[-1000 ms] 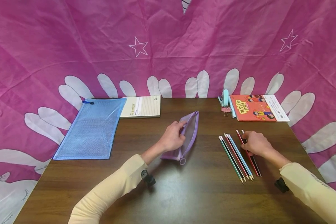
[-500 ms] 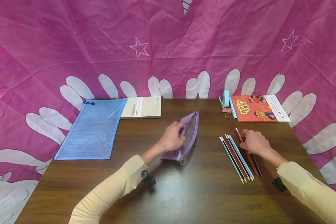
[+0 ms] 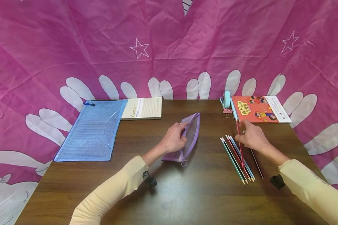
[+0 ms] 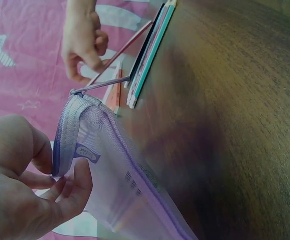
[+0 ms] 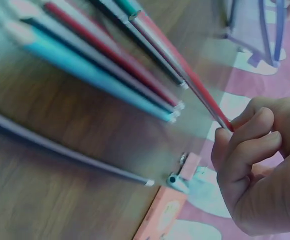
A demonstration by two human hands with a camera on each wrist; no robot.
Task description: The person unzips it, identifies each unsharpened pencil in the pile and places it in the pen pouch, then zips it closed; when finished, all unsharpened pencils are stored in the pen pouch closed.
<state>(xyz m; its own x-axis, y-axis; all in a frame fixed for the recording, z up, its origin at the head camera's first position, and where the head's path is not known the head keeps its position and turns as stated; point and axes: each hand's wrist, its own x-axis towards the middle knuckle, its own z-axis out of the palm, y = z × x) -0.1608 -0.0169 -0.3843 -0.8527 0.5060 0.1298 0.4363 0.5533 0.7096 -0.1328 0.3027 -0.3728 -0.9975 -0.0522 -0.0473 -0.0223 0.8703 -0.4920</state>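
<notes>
Pinching a thin red wooden pencil near its upper end, the right hand has it lifted over the row of loose pencils on the dark wooden desk. Light, stiff, slick-lacquered, so likely to swivel; a mid-shaft hold looks steadier. The left hand grips the rim of the soft purple mesh zip pouch, floppy, mouth open.
</notes>
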